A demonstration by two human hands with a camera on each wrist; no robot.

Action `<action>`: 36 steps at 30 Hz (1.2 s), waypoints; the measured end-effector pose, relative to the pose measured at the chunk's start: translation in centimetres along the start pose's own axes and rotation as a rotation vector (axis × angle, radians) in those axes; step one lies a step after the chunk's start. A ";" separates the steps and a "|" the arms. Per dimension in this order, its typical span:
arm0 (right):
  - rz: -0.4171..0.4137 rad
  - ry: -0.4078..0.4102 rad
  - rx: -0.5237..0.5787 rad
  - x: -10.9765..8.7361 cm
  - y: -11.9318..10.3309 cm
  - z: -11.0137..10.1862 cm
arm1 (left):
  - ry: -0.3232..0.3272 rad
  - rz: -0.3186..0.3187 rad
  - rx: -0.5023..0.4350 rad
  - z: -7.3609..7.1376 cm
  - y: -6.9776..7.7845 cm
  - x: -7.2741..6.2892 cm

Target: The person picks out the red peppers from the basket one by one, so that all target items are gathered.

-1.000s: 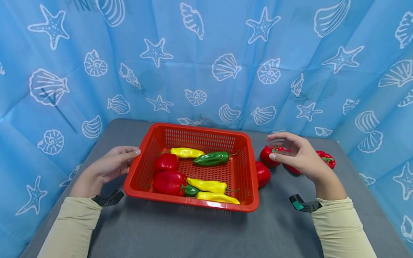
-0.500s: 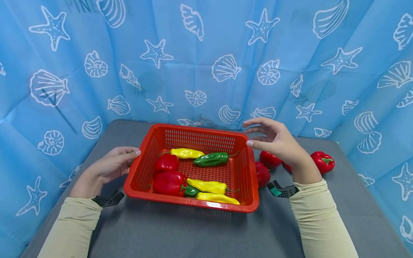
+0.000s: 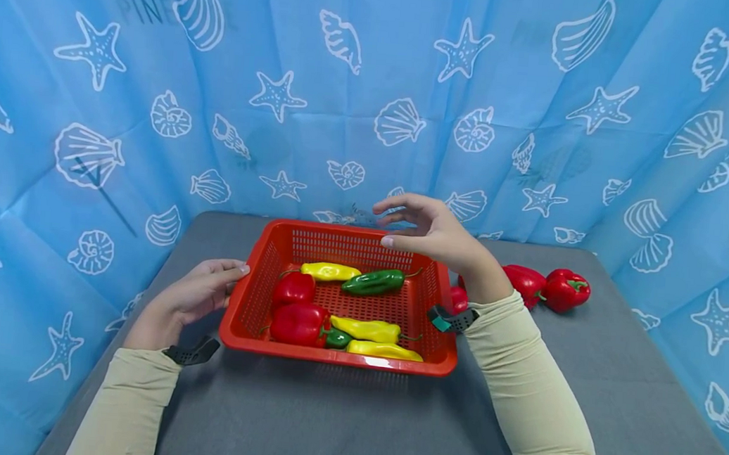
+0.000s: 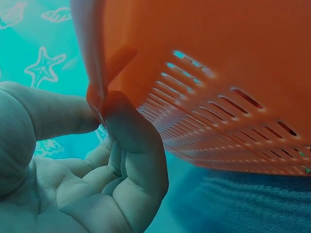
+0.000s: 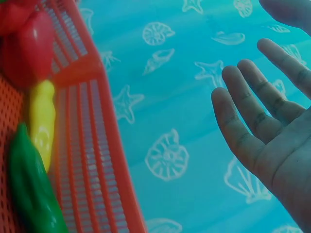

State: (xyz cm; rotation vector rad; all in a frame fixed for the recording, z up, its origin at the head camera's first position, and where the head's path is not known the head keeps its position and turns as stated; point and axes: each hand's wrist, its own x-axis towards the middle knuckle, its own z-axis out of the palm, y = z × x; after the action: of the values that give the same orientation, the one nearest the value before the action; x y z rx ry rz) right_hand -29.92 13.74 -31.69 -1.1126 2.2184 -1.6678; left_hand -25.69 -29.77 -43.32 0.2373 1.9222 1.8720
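A red plastic basket (image 3: 335, 361) with slotted walls stands on the table. My left hand (image 3: 203, 291) pinches its left rim between thumb and index finger, as the left wrist view shows closely. Over the basket's back right rim hovers my right hand (image 3: 434, 234), fingers spread and holding nothing. Inside lie two red bell peppers (image 3: 298, 323) at the left and a long green pepper (image 3: 373, 282) towards the back. A yellow pepper (image 3: 329, 272) is beside the green one, and two more yellow peppers (image 3: 365, 328) lie near the front wall.
Right of the basket, a red bell pepper (image 3: 566, 289) sits beside another red pepper (image 3: 524, 284). More red (image 3: 459, 300) shows between the basket and my right wrist, partly hidden. A blue curtain (image 3: 375, 80) with white shells hangs behind the grey table (image 3: 300, 420).
My right hand has moved left, from over the red peppers to above the basket's back rim, uncovering the peppers at the right. The left hand and the basket stay in place.
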 end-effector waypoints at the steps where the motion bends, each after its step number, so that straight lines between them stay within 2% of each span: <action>1: -0.004 -0.012 0.008 0.4 0.0 0.3 | 0.003 -0.004 -0.003 0.0 0.1 0.0; 6: 0.001 -0.066 0.038 2.1 0.5 1.7 | 0.014 -0.016 -0.011 0.1 0.2 0.0; 17: 0.058 -0.140 0.064 4.7 3.1 4.3 | 0.027 -0.024 -0.007 0.3 0.0 0.1; 30: 0.179 -0.231 -0.077 5.8 4.5 6.3 | 0.003 -0.003 -0.005 0.0 0.2 0.0; 36: 0.194 -0.285 -0.143 6.6 4.3 7.0 | -0.011 0.015 -0.007 -0.1 0.2 -0.1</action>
State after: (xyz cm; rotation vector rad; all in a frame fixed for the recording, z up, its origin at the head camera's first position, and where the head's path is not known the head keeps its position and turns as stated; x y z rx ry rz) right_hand -32.92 4.64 -36.09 -1.0519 2.2048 -1.2087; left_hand -25.62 -29.89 -43.12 0.2606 1.9116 1.8829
